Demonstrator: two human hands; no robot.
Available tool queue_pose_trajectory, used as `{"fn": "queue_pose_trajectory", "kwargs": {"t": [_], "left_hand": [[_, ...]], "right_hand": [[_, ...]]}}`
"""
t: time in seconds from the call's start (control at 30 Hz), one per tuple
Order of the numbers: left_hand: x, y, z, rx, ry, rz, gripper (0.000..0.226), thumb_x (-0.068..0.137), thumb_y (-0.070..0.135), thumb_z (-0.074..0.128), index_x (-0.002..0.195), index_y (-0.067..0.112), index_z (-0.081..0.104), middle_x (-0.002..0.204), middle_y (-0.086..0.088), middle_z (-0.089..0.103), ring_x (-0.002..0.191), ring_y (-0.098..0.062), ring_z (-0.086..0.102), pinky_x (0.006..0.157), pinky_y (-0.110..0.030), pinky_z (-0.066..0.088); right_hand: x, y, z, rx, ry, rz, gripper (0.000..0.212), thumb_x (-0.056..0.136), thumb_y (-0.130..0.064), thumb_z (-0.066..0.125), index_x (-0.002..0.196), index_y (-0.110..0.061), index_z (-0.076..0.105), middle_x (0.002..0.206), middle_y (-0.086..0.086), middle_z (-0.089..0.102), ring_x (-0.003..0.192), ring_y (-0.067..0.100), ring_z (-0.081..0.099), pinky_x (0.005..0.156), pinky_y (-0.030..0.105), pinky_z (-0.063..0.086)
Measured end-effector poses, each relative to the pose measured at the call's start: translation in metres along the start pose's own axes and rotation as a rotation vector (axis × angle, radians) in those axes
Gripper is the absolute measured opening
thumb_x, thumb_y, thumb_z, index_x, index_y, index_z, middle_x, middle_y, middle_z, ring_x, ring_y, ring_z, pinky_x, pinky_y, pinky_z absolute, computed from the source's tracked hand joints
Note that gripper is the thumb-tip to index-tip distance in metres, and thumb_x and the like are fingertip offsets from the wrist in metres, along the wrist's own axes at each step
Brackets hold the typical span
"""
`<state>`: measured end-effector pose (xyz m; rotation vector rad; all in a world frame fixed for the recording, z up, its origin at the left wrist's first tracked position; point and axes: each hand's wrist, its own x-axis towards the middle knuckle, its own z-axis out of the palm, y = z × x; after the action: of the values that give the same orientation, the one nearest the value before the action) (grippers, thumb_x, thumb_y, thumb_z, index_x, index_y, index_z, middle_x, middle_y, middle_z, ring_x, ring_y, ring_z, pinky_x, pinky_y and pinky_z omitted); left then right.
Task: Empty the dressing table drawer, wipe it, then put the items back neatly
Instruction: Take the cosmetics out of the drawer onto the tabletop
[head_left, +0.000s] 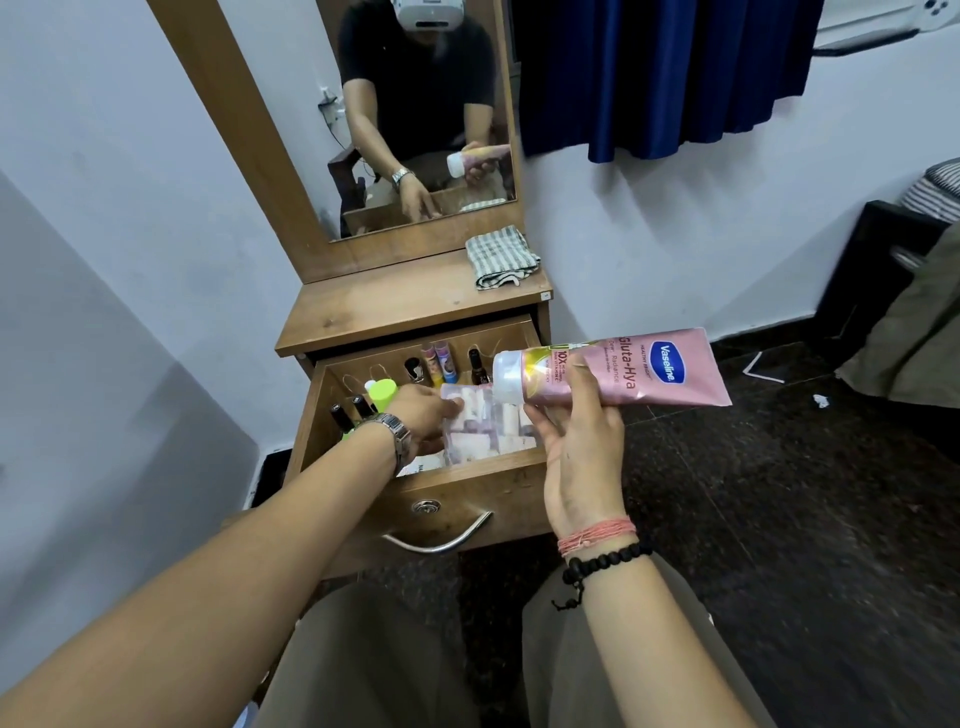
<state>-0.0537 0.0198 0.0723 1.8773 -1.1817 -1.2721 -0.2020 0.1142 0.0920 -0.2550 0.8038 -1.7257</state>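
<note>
Right hand (582, 447) clamps a pink Vaseline lotion tube (618, 370) sideways over the open drawer (457, 483) while left hand (423, 418) fingers close on a clear packet (493, 426).

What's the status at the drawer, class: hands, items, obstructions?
Right hand holding pink lotion tube. Left hand in open drawer, on clear packet. Small bottles still inside. Nothing blocking.

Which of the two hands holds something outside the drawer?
The right hand: it grips the pink lotion tube above the drawer, while the left hand reaches inside.
</note>
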Motion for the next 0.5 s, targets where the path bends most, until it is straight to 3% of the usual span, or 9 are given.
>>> {"fn": "queue_pose_trajectory", "kwargs": {"t": [0.07,0.13,0.3,0.43,0.5], "left_hand": [[-0.003,0.007,-0.006,-0.041,0.013,0.05,0.021,0.092,0.01,0.06,0.112,0.006,0.058,0.106,-0.015,0.067,0.079,-0.024,0.068,0.064,-0.036,0.058],[-0.007,0.018,-0.014,-0.1,0.014,0.096,0.011,0.093,0.007,0.057,0.103,0.012,0.057,0.102,-0.014,0.066,0.074,-0.021,0.066,0.056,-0.033,0.058],[-0.007,0.045,-0.055,-0.316,0.103,0.188,0.011,0.093,0.007,0.058,0.094,0.017,0.053,0.09,-0.005,0.065,0.067,-0.015,0.064,0.044,-0.024,0.053],[0.01,0.058,-0.096,-0.543,0.246,0.18,0.02,0.092,0.003,0.056,0.107,0.014,0.048,0.101,-0.009,0.062,0.08,-0.023,0.064,0.047,-0.029,0.057],[0.023,0.058,-0.116,-0.65,0.316,0.157,0.02,0.092,0.0,0.055,0.104,0.014,0.047,0.102,-0.01,0.061,0.086,-0.027,0.065,0.046,-0.031,0.057]], "right_hand": [[-0.001,0.0,0.0,0.001,-0.008,-0.004,0.043,0.091,-0.027,0.063,0.131,-0.019,0.05,0.12,0.007,0.066,0.104,0.019,0.068,0.093,0.038,0.054],[-0.001,-0.001,-0.002,0.008,-0.002,-0.01,0.044,0.091,-0.026,0.062,0.132,-0.018,0.05,0.121,0.008,0.066,0.105,0.019,0.067,0.091,0.037,0.054],[-0.002,0.002,0.001,-0.005,-0.007,-0.04,0.044,0.092,-0.024,0.061,0.134,-0.018,0.05,0.124,0.008,0.064,0.108,0.02,0.066,0.086,0.035,0.054],[-0.005,0.003,0.002,-0.033,-0.026,-0.079,0.04,0.092,-0.022,0.059,0.131,-0.021,0.051,0.125,0.007,0.064,0.11,0.02,0.065,0.09,0.038,0.053],[-0.007,0.004,0.002,-0.047,-0.045,-0.094,0.032,0.092,-0.021,0.059,0.122,-0.027,0.054,0.125,0.005,0.064,0.11,0.019,0.065,0.091,0.038,0.052]]}}
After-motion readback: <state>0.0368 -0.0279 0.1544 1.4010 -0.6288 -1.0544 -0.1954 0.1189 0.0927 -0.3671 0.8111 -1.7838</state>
